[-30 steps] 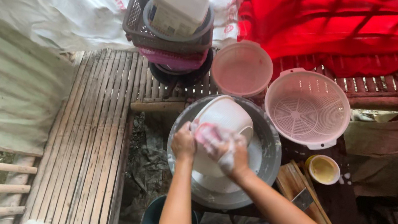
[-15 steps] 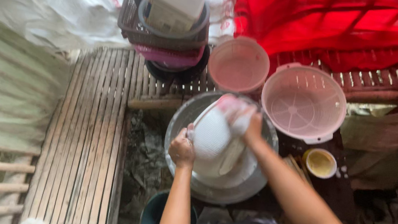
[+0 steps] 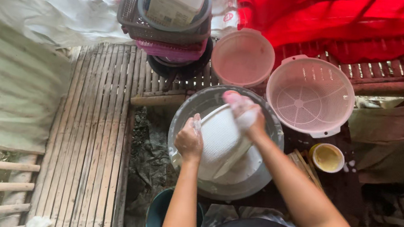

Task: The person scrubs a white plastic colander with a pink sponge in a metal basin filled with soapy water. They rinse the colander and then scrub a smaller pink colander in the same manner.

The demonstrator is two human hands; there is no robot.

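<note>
My left hand (image 3: 189,140) grips the left edge of a white plastic strainer basket (image 3: 220,140), which is tilted on its side over a round metal basin (image 3: 260,180). At the basket's upper rim my right hand (image 3: 247,115), covered in suds, presses a pink sponge (image 3: 231,96) against it. A white plate lies in the basin under the basket.
A pink colander (image 3: 309,94) and a pink round bowl (image 3: 243,57) stand behind the basin. A stack of baskets and containers (image 3: 168,12) sits at the back on the bamboo slat floor (image 3: 90,141). A small yellow cup (image 3: 327,157) is at the right, a teal bucket (image 3: 158,216) below.
The basket has turned on its side in the basin. My right hand with the sponge has moved from the basket's middle up to its far rim. My left hand stays on the left edge.
</note>
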